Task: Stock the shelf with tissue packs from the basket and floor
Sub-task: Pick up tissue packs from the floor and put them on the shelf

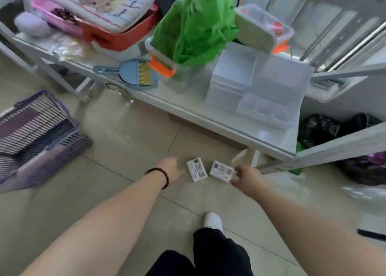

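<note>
The whole view is smeared by motion, so the print on the two tissue packs (196,169) (221,171) on the floor cannot be read. The right hand (245,176) covers the near corner of the right pack, and blur hides whether its fingers actually pinch it. The left hand's (171,167) fingertips dissolve into blur just beside the left pack; contact cannot be told. The purple basket (35,136) is cut off by the left edge, its inside unclear. Dark bags (325,129) under the shelf (188,106) are partly hidden by its frame. The shelf's upper part runs past the top edge
</note>
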